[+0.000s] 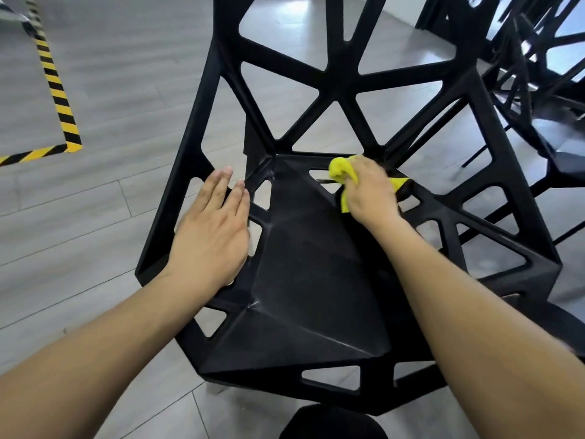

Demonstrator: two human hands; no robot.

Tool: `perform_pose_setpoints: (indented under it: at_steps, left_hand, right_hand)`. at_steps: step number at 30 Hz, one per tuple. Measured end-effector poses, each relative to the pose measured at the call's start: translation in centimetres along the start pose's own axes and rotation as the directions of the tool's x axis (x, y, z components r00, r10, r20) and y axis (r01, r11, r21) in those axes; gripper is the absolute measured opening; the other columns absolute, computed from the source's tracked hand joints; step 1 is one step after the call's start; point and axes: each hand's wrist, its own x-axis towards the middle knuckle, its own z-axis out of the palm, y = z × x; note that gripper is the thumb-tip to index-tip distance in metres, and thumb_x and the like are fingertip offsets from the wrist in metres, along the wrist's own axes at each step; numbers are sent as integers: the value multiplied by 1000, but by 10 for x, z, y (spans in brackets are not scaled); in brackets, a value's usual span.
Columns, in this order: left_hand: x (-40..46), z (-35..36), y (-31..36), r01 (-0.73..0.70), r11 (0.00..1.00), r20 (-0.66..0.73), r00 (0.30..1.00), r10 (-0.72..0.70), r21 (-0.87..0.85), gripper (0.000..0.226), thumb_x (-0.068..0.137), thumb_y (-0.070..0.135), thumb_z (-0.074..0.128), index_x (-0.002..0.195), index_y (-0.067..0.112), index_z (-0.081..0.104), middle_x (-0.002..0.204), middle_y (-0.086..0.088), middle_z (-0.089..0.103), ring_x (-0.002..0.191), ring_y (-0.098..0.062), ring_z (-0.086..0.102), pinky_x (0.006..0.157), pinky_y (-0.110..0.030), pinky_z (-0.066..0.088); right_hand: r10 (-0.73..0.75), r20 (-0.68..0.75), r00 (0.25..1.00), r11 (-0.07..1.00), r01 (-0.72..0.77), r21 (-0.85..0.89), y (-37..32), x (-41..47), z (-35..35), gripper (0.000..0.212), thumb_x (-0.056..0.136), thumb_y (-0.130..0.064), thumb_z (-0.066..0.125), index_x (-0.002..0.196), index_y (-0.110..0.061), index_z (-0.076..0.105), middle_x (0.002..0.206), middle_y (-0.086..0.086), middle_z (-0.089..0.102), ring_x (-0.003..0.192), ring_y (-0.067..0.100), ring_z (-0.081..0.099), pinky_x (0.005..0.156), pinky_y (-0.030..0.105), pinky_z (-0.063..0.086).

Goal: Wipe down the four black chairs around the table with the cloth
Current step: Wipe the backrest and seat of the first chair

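Note:
A black plastic chair (304, 274) with an angular, cut-out frame fills the middle of the view, its seat facing me. My right hand (370, 191) grips a bunched yellow cloth (340, 169) and presses it on the seat's far right corner, where the seat meets the backrest. My left hand (212, 229) rests flat, fingers straight, on the chair's left side frame. A second black chair (538, 99) stands at the upper right, partly cut off.
Grey wood-look floor (95, 217) surrounds the chair. Yellow-and-black hazard tape (60, 99) marks a corner on the floor at the upper left. More black chair or table legs (443, 14) crowd the top right. A dark rounded shape (332, 423) shows at the bottom edge.

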Motion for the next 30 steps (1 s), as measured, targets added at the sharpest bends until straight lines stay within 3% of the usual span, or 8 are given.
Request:
perform_pose_setpoints:
  at_steps: [5,8,12,15,19,22,27,30]
  left_hand:
    - [1,1,-3,-11,1000,-14,1000,10,-13,70,93,22,2,151,-5,32,159,-21,32,152,-43,10,124,-51,2]
    - [0,2,-4,-2,999,-16,1000,2,-36,65,94,21,13,145,-8,40,153,-23,41,150,-44,18,125,-50,5]
    - [1,0,-3,-7,998,-9,1000,6,-65,62,93,22,22,142,-10,43,149,-25,46,148,-45,22,125,-50,9]
    - [1,2,-3,-4,999,-1,1000,4,-51,63,92,22,24,141,-11,44,147,-26,47,147,-46,23,124,-51,10]
    - [0,6,-5,-27,996,0,1000,28,-81,62,89,20,27,137,-14,46,144,-30,49,145,-49,26,125,-52,8]
    - [-1,4,-5,-28,993,-7,1000,27,-112,62,89,19,25,136,-15,47,143,-32,48,144,-51,26,125,-52,8]
    - [0,9,-5,-4,990,-41,999,-2,-142,59,91,19,30,136,-14,47,142,-30,50,144,-50,28,125,-49,6]
    - [2,10,-3,1,991,-26,1000,-4,-130,59,92,20,29,136,-14,47,144,-30,49,145,-49,26,125,-50,7]
  right_hand:
    - [-217,110,970,953,186,239,-91,-58,17,39,91,-10,59,130,-5,62,135,16,59,127,34,50,111,31,28]
    - [-289,204,935,954,262,147,-78,-82,1,47,92,-13,60,138,-14,57,144,7,52,131,29,46,111,35,33]
    - [40,-66,997,970,-55,-237,15,-71,-31,43,86,-15,58,128,-7,60,134,18,57,125,41,51,104,49,40]
    - [222,-87,971,934,-237,-266,15,-70,-34,44,91,-20,53,134,-9,53,142,16,49,134,36,43,108,44,35]
    - [-97,126,987,995,101,-25,-90,-109,-2,37,88,-15,54,124,-13,63,129,12,57,119,33,51,102,41,41]
    - [-239,202,950,967,213,142,-131,-129,2,47,91,-20,58,138,-17,54,143,8,50,130,30,44,109,40,36]
    - [25,96,995,983,-7,-182,-11,-116,-52,35,92,-16,55,126,-13,60,130,9,57,118,32,52,101,39,36]
    - [130,73,989,976,-114,-185,41,-111,-75,37,91,-25,50,125,-13,61,128,8,57,120,33,52,101,43,40]
